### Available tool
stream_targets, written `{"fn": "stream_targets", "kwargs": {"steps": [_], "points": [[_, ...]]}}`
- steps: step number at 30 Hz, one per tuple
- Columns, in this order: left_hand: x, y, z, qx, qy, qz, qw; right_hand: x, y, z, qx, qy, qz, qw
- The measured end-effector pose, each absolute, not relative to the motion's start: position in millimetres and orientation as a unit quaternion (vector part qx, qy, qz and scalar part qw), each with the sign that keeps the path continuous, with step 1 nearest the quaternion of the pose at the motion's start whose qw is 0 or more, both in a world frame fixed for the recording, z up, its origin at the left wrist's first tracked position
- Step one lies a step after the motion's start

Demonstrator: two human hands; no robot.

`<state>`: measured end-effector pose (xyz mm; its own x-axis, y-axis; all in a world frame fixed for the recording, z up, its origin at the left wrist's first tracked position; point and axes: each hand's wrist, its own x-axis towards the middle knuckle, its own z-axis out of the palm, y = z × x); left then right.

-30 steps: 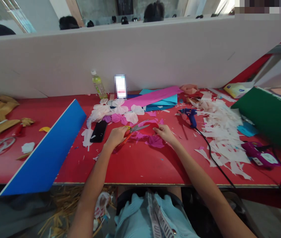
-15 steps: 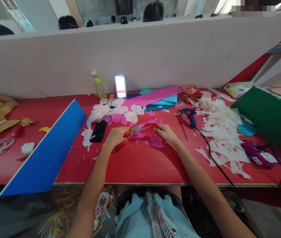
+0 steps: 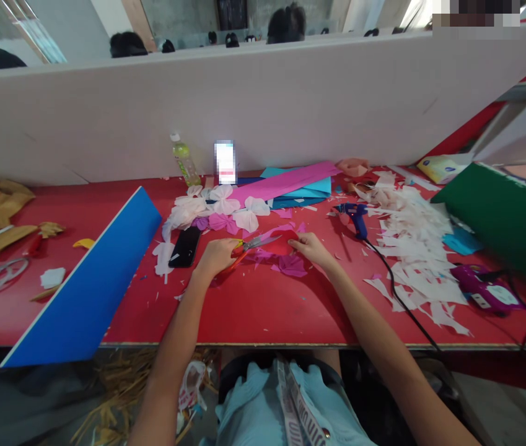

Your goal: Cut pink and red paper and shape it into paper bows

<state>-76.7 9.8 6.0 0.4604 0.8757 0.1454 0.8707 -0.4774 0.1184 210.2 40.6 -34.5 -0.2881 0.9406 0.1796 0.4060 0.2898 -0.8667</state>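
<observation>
My left hand (image 3: 219, 255) is closed around the orange-and-yellow handles of a pair of scissors (image 3: 254, 243), whose blades point right and stand slightly apart. My right hand (image 3: 311, 248) pinches a small red piece of paper (image 3: 290, 236) just past the blade tips; its outline blends into the red table. Under and around the blades lie magenta paper scraps (image 3: 292, 265). Left of my left hand rests a black phone (image 3: 185, 246). Behind the hands are white paper petals (image 3: 245, 219) and a pink petal piece (image 3: 223, 222).
A blue board (image 3: 90, 285) and a green board (image 3: 504, 229) stand as dividers on the red table (image 3: 272, 316). On the right are a glue gun (image 3: 358, 218) with its cord, white paper scraps (image 3: 416, 248) and a purple device (image 3: 486, 290). A bottle (image 3: 186, 162) stands behind.
Almost nothing differs. Both hands, the scissors and the red paper keep nearly the same place, with only a very slight shift of the view.
</observation>
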Motion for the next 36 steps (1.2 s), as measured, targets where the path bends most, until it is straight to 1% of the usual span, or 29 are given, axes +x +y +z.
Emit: {"fn": "stream_targets", "kwargs": {"steps": [9, 16, 24, 30, 36], "points": [[-79.2, 11.8, -0.5, 0.858, 0.502, 0.112, -0.001, 208.8, 42.2, -34.5, -0.435, -0.693, 0.439, 0.371], [-79.2, 15.1, -5.7, 0.851, 0.512, 0.116, 0.015, 204.6, 43.6, -43.0, -0.421, -0.644, 0.497, 0.402], [-73.0, 14.1, -8.1, 0.834, 0.536, 0.127, 0.021, 195.6, 40.5, -43.8, -0.422, -0.598, 0.521, 0.440], [-71.0, 13.4, -8.5, 0.830, 0.545, 0.117, 0.011, 186.8, 38.3, -48.6, -0.428, -0.572, 0.516, 0.473], [-69.8, 11.2, -5.3, 0.828, 0.547, 0.123, 0.008, 182.5, 35.6, -47.7, -0.440, -0.570, 0.495, 0.487]]}}
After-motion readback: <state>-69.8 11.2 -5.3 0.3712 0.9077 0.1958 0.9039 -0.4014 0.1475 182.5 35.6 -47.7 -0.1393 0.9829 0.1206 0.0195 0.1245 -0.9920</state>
